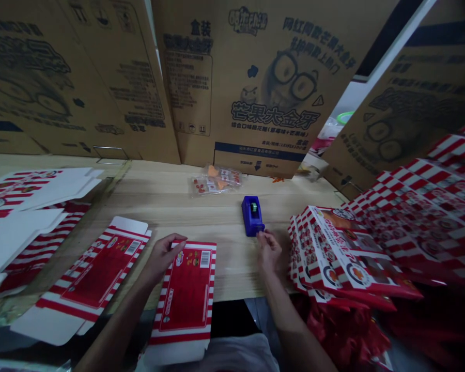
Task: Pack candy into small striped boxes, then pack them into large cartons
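Note:
Below me a red-and-white striped box point(188, 289) lies face down, its barcode side up, hanging over the table's front edge with a white flap toward me. My left hand point(166, 253) grips its upper left corner, thumb on top. At the front end of a blue tape dispenser point(251, 217), my right hand point(269, 249) has its fingertips pinched together at the cutter. Any tape between those fingers is too small to make out clearly. To the left of my left hand, a second flat box point(101, 268) of the same print lies with open flaps.
Unfolded white and striped cartons point(31, 206) are piled at the left. Clear packets point(217, 181) lie behind the dispenser. At the right stand filled striped boxes point(341, 248) and a tall stack point(422, 206). Large brown cardboard cartons point(256, 98) wall off the back.

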The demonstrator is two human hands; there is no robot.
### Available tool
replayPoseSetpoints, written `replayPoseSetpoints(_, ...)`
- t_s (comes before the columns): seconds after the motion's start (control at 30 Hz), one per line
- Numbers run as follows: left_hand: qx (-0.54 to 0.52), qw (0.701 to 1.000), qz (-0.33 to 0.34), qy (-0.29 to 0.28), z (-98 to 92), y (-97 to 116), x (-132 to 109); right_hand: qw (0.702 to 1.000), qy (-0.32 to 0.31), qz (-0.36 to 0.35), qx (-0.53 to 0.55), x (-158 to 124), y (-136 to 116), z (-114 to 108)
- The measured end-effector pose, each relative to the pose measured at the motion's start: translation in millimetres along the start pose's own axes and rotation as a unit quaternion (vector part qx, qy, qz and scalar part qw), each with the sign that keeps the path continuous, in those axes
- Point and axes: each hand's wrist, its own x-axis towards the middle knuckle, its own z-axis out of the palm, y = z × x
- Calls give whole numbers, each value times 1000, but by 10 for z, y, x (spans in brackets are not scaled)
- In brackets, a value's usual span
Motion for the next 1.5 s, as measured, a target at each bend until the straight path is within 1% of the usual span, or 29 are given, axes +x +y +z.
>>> replayPoseSetpoints(0.07, -11, 1000, -6, -24, -12, 22, 65, 999, 43, 8, -2, -38, 0, 3)
replayPoseSetpoints(0.1, -18, 999, -10, -36, -16, 32, 95, 998, 55, 12, 0, -34, -6, 6)
replayPoseSetpoints(0.17, -23, 997, -22, -69, -21, 47, 143, 998, 54, 21, 6, -7, -28, 5)
replayPoseSetpoints(0.3, -17, 988, -48, -146, -8, 21, 181, 998, 19, 45, 29, -51, -108, -16)
replayPoseSetpoints(0.4, -12, 982, -66, -175, 6, -32, 190, 996, -39, 66, 51, -196, -252, 5)
replayPoseSetpoints(0.43, -9, 981, -70, -182, 10, -47, 194, 993, -80, 72, 56, -239, -327, 32)
replayPoseSetpoints(0.47, -5, 980, -70, -187, 15, -58, 199, 985, -146, 73, 58, -269, -415, 72)
replayPoseSetpoints(0.5, 0, 979, -67, -193, 20, -64, 202, 969, -233, 68, 56, -284, -512, 125)
replayPoseSetpoints(0.53, 8, 978, -61, -201, 26, -65, 204, 940, -332, 58, 52, -284, -614, 192)
replayPoseSetpoints(0.57, 16, 976, -54, -210, 33, -62, 203, 900, -431, 44, 44, -271, -715, 267)
replayPoseSetpoints(0.6, 25, 974, -46, -221, 40, -57, 199, 856, -516, 25, 33, -249, -808, 349)
replayPoseSetpoints(0.63, 32, 971, -39, -232, 46, -51, 193, 817, -576, 1, 18, -225, -889, 432)
replayPoseSetpoints(0.67, 37, 969, -34, -240, 51, -45, 184, 794, -608, -25, 0, -203, -954, 511)
replayPoseSetpoints(0.7, 41, 968, -29, -245, 54, -41, 173, 780, -623, -52, -23, -187, -1001, 582)
replayPoseSetpoints(0.73, 43, 968, -26, -246, 54, -39, 161, 775, -624, -80, -51, -180, -1030, 644)
replayPoseSetpoints(0.8, 44, 969, -22, -241, 50, -40, 139, 777, -606, -126, -114, -192, -1043, 730)
replayPoseSetpoints(0.9, 49, 970, -13, -237, 36, -35, 120, 777, -582, -147, -191, -250, -1001, 776)
replayPoseSetpoints(0.97, 53, 970, -7, -237, 24, -17, 120, 785, -568, -127, -210, -298, -972, 767)
replayPoseSetpoints(1.13, 91, 968, 43, -228, -6, 51, 134, 843, -502, -47, -190, -402, -996, 710)
replayPoseSetpoints(1.2, 98, 967, 52, -228, -15, 73, 126, 850, -493, -42, -181, -421, -1037, 699)
replayPoseSetpoints(1.3, 64, 974, 44, -213, -26, 111, 93, 845, -509, -47, -156, -411, -1080, 714)
replayPoseSetpoints(1.33, 47, 976, 36, -209, -33, 128, 76, 841, -525, -29, -128, -399, -1081, 726)
replayPoseSetpoints(1.37, 30, 977, 27, -208, -41, 147, 58, 835, -543, 6, -88, -386, -1074, 741)
replayPoseSetpoints(1.43, 3, 978, 8, -210, -65, 190, 17, 812, -571, 118, 19, -361, -1042, 776)
replayPoseSetpoints(1.5, -5, 978, 3, -210, -101, 227, -21, 780, -570, 232, 114, -352, -997, 812)
